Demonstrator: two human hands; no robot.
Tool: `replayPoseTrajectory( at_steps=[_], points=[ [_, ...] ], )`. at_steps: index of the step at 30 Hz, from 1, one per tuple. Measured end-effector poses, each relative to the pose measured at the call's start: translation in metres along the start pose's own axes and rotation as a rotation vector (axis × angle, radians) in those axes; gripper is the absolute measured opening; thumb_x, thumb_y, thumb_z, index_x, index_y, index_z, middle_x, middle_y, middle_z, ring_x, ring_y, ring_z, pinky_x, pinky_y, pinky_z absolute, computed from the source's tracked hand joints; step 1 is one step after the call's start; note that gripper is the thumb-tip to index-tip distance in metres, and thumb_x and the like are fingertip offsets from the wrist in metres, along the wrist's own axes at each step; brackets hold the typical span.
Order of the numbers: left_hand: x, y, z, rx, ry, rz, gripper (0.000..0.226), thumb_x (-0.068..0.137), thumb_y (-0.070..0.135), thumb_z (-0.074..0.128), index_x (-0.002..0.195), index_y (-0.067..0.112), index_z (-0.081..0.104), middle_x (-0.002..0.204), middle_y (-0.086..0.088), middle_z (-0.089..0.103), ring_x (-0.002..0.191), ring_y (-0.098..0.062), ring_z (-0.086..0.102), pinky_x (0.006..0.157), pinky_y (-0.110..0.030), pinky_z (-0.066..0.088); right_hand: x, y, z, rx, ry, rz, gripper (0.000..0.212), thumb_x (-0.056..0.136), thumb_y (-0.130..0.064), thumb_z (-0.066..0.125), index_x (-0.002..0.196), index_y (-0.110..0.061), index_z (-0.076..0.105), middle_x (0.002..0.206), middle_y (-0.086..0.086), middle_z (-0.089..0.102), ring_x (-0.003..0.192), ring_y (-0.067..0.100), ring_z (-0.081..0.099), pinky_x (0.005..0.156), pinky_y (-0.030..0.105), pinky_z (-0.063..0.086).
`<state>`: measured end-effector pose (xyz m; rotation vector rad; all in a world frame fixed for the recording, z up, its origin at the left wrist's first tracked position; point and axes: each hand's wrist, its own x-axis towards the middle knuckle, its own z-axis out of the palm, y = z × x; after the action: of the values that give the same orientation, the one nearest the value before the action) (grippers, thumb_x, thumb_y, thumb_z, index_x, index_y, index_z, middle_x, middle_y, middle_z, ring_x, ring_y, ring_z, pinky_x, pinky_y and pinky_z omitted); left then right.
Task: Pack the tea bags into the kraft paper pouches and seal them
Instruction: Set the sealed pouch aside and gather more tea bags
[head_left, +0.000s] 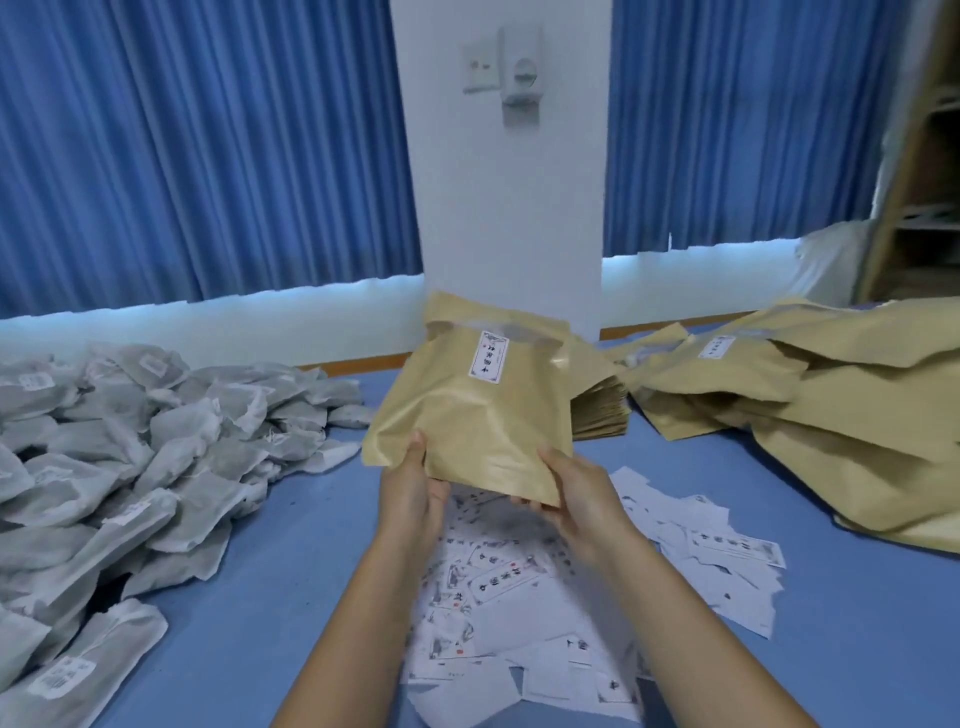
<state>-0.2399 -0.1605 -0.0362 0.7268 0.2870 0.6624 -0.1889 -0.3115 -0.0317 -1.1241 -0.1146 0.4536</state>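
Far left, a loose heap of grey-white mesh tea bags (130, 457) with small paper tags lies on the blue table top (291, 571). At centre we hold 1 tan kraft paper pouch (467, 415) raised off the table, tilted with its mouth end away from us; it looks bulged, and we cannot tell whether the mouth is sealed. A narrow white printed label (485, 356) sits on its upper face. Our left hand (413, 488) grips the lower left corner, thumb pressed on the front, the other fingers hidden behind. Our right hand (576, 493) cups the lower right corner, fingertips curled under the bottom edge. Below both hands lie scattered white printed paper slips (519, 597). Just behind the pouch, right of it, is a flat stack of kraft pouches (600, 405). Far right is a loose heap of more kraft pouches (831, 395).
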Motion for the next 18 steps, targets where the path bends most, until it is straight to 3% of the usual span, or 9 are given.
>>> replayPoseTrajectory(
  at_steps=[6,10,14,16,18],
  points=[
    [-0.02,-0.05,0.064,-0.019,-0.137,-0.11,0.022,0.101,0.018,0.044,0.12,0.012,0.054,0.113,-0.005,0.066,0.089,-0.014,0.069,0.059,-0.028,0.058,-0.024,-0.043,-0.055,-0.068,0.196,-0.196,0.021,0.1,-0.007,0.043,0.116,-0.007,0.056,0.088,0.014,0.065,0.043,0.018,0.058,0.043,0.025,0.042],
    [-0.037,-0.104,0.11,0.029,-0.215,-0.189,0.022,0.1,0.016,0.047,0.119,0.009,0.055,0.105,-0.005,0.071,0.086,-0.015,0.071,0.062,-0.033,0.058,-0.037,-0.066,-0.115,-0.022,0.358,-0.299,0.021,0.1,-0.007,0.042,0.109,-0.011,0.059,0.078,0.004,0.067,0.046,0.015,0.059,0.056,0.034,0.046],
    [-0.051,-0.15,0.161,0.054,-0.287,-0.193,0.03,0.098,0.01,0.051,0.128,0.007,0.052,0.112,-0.008,0.067,0.091,-0.018,0.069,0.064,-0.035,0.058,-0.038,-0.097,-0.171,0.08,0.49,-0.331,0.018,0.099,-0.006,0.044,0.105,-0.013,0.059,0.077,0.003,0.062,0.043,0.017,0.052,0.042,0.023,0.035],
    [-0.052,-0.163,0.2,0.035,-0.356,-0.23,0.036,0.099,0.004,0.047,0.134,0.0,0.046,0.118,-0.013,0.065,0.098,-0.019,0.066,0.07,-0.035,0.058,-0.029,-0.125,-0.191,0.175,0.567,-0.397,0.016,0.098,-0.004,0.046,0.104,-0.011,0.058,0.077,0.003,0.058,0.05,0.016,0.048,0.037,0.017,0.035],
    [-0.052,-0.164,0.241,0.017,-0.426,-0.263,0.038,0.099,0.001,0.043,0.135,-0.011,0.039,0.131,-0.026,0.054,0.102,-0.02,0.065,0.076,-0.033,0.056,-0.018,-0.16,-0.204,0.331,0.526,-0.5,0.013,0.098,-0.006,0.049,0.107,-0.009,0.057,0.091,0.006,0.061,0.066,0.019,0.058,0.044,0.019,0.048]
  ],
)
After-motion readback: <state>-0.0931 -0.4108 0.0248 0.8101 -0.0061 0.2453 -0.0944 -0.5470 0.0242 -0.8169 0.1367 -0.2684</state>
